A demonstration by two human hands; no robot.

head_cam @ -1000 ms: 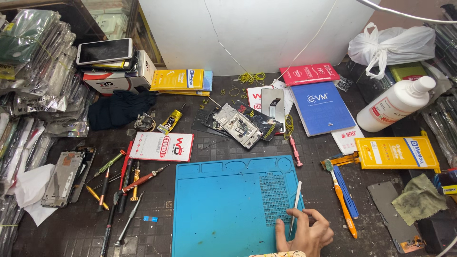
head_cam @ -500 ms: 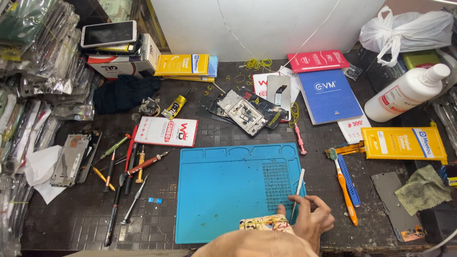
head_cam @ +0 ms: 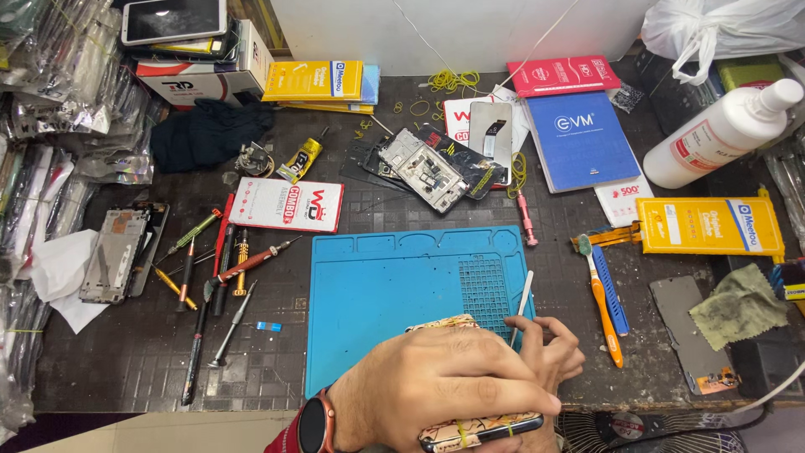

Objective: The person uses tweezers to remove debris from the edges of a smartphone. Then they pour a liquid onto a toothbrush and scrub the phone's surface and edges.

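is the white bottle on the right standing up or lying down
Lying down. The white bottle rests on its side on the table, its nozzle pointing to the upper right and its base toward the blue book.

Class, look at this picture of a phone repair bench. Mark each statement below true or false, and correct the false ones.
1. The left hand grips a phone in a patterned case. True.
2. The right hand holds a screwdriver with a red handle. False: it holds a thin white spudger; the red-handled screwdriver lies untouched to the left of the mat.
3. The blue repair mat carries a row of screwdrivers. False: they lie on the dark bench beside it.
4. A white pump bottle lies on its side at the right of the bench. True.
5. An orange toothbrush lies to the right of the mat. True.
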